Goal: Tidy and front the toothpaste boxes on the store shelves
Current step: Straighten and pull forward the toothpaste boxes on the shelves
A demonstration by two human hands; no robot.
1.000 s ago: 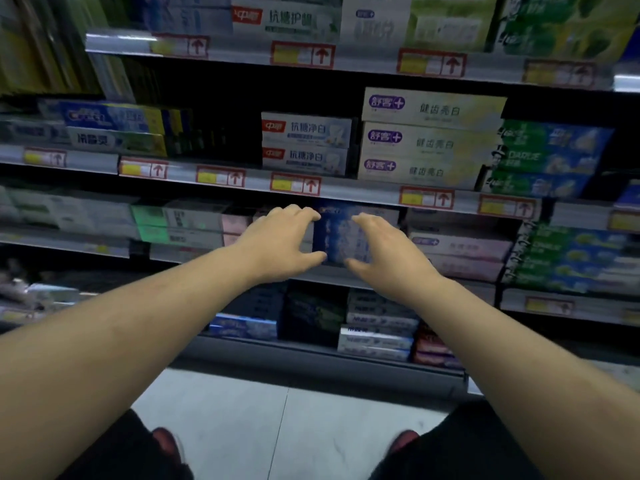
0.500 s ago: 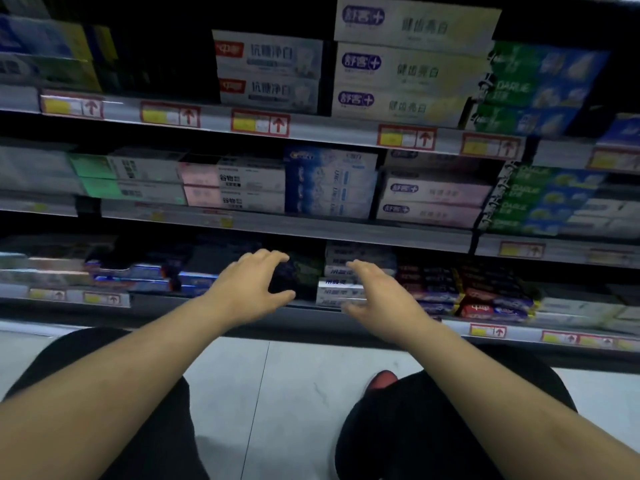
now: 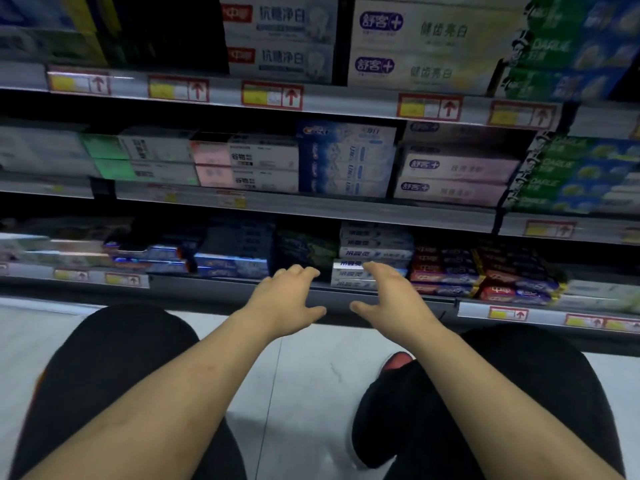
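Both my hands reach toward the lowest shelf (image 3: pixel 381 299), fingers loosely spread and holding nothing. My left hand (image 3: pixel 287 299) hovers in front of a dark stack of toothpaste boxes (image 3: pixel 306 249). My right hand (image 3: pixel 391 299) is just in front of a stack of white and blue toothpaste boxes (image 3: pixel 375 244), whose lower boxes stick out toward me. Whether the fingertips touch the boxes is unclear. Red and dark toothpaste boxes (image 3: pixel 446 271) lie to the right, blue ones (image 3: pixel 232 265) to the left.
The shelf above carries blue boxes (image 3: pixel 346 161), pink and white boxes (image 3: pixel 246 164) and pale purple-logo boxes (image 3: pixel 457 174). Green Darlie boxes (image 3: pixel 571 174) fill the right. Price tags line the shelf edges. My knees in dark trousers and a red-and-black shoe (image 3: pixel 398 362) are over the pale tiled floor.
My view and both hands dropped from the middle shelf's blue boxes down to the lowest shelf as I crouched. The hands stay a short gap apart and hold nothing.
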